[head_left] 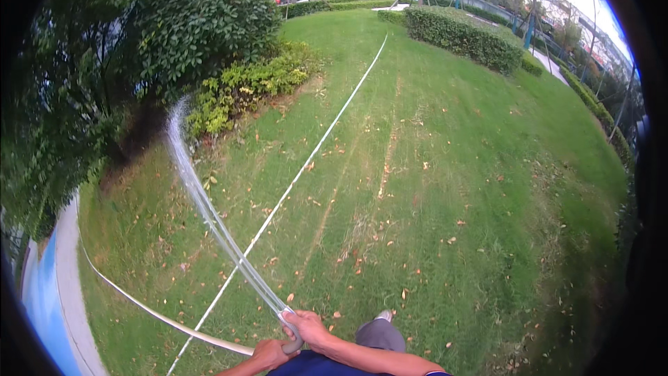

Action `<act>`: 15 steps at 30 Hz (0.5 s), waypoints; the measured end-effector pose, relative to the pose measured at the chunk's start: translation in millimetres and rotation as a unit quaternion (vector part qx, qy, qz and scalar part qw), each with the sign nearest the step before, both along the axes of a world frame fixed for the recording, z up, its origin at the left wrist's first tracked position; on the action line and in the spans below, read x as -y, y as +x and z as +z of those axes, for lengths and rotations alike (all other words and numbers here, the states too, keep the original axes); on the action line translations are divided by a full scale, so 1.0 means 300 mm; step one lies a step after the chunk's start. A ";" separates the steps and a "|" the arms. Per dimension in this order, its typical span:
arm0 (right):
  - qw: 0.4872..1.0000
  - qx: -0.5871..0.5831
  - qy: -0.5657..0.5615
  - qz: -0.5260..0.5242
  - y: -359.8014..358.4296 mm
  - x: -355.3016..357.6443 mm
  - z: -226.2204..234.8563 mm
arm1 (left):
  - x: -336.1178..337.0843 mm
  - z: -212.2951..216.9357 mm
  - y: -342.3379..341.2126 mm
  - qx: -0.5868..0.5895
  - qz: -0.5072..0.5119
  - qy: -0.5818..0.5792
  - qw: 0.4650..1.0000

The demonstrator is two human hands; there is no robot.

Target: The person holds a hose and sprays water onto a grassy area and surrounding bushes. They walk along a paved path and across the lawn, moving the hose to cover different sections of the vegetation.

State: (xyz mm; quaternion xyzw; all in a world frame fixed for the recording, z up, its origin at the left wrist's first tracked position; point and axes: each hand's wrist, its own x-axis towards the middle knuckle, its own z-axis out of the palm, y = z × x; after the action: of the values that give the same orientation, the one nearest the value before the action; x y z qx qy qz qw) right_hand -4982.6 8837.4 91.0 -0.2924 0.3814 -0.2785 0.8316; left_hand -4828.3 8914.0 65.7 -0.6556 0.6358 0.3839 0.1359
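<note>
In the head view, a hose [297, 340] is held at the frame's bottom centre, its end clasped in the right hand [311, 329], fingers of the left hand [269, 354] closed around it below, water [214, 225] being thrown toward the upper left.

Hose [223, 342] partly hidden within the fingers [293, 317]

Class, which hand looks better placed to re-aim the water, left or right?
Probably the right hand: it holds the hose near its mouth, where the water comes out, while the left hand grips farther back.
</note>
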 end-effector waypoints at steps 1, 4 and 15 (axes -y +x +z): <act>1.000 0.007 0.002 0.009 -0.064 0.071 0.004 | 0.067 0.018 -0.067 0.004 0.011 -0.001 1.000; 1.000 0.020 -0.007 -0.005 -0.268 0.309 0.056 | 0.300 0.024 -0.252 0.045 0.007 0.001 0.999; 0.992 -0.003 0.030 -0.122 -0.907 1.072 0.071 | 1.172 0.059 -0.893 -0.049 -0.049 0.035 0.997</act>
State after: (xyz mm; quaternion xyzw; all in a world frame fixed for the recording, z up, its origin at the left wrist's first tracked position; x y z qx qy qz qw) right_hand -5254.7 8515.9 112.4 -0.2190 0.4247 -0.3656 0.7988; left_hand -5096.2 8562.5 83.3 -0.5990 0.6594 0.4301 0.1462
